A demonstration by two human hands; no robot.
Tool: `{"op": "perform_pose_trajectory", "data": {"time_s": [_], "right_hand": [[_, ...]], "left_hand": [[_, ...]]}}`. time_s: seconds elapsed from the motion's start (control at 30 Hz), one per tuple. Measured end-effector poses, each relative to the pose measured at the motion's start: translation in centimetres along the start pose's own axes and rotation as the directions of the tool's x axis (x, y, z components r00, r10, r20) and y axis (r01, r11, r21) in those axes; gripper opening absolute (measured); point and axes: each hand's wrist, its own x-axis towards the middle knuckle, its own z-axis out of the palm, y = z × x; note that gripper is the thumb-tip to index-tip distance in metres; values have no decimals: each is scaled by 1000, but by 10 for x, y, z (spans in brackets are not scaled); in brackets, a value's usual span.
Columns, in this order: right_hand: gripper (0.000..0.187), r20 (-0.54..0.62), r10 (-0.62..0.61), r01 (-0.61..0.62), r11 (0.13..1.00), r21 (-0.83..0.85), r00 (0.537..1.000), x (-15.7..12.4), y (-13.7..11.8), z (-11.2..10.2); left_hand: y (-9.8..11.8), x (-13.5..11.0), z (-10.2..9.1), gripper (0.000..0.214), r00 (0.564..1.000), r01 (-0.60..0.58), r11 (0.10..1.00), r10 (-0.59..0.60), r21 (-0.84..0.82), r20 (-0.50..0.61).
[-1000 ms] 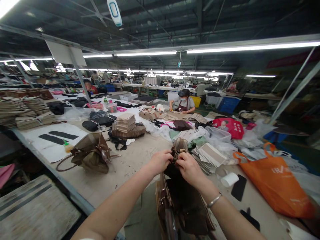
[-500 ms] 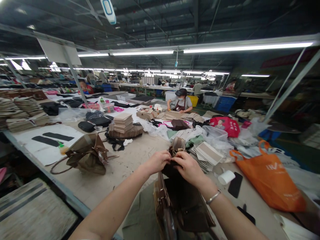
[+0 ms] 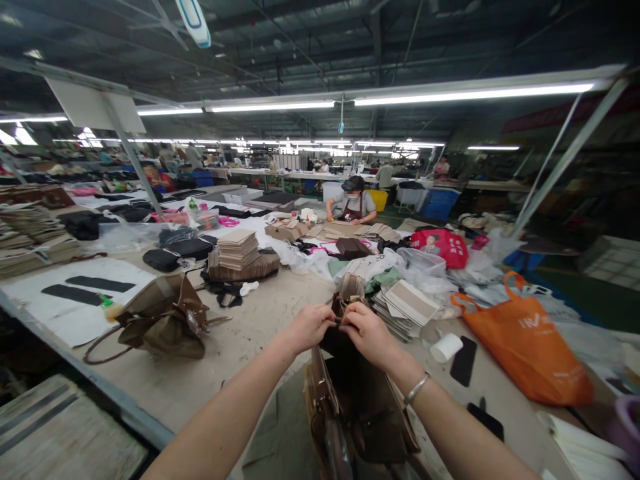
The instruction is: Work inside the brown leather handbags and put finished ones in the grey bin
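Note:
A dark brown leather handbag (image 3: 360, 407) stands open on the worktable (image 3: 240, 347) right in front of me. My left hand (image 3: 309, 327) and my right hand (image 3: 367, 333) meet at its far top edge, both pinching the bag's brown strap piece (image 3: 344, 308) between the fingers. A silver bracelet (image 3: 416, 389) sits on my right wrist. Behind the hands a tan strap loop (image 3: 350, 287) sticks up.
An olive-brown handbag (image 3: 160, 320) lies at left. Stacked tan card pieces (image 3: 239, 248) and another pile (image 3: 407, 303) sit beyond. An orange tote (image 3: 530, 343), a white roll (image 3: 445, 347) and black pieces (image 3: 463, 360) are at right. A seated person (image 3: 353, 203) works across the table.
The view has swung slightly to the right, so everything slid left. Both hands stay together on the bag's top edge, fingers shifting only a little.

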Motion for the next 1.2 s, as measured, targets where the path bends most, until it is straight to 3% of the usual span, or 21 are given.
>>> {"op": "perform_pose_trajectory", "data": {"time_s": [0.23,0.37,0.57,1.2], "right_hand": [[4,16,111,-111,993,-39,994,-3,-1,-8],[28,46,181,-174,978,-115,982,-3,4,-9],[19,161,238,-189,945,-268,958,-2,5,-8],[31,179,309,-201,869,-453,934,4,-6,-10]], "left_hand": [[1,3,3,10,999,36,998,-36,58,-3],[1,3,3,9,999,46,997,-45,68,-5],[2,3,3,10,999,32,998,-31,59,-15],[0,-1,2,13,995,40,993,-50,-115,-84]]}}
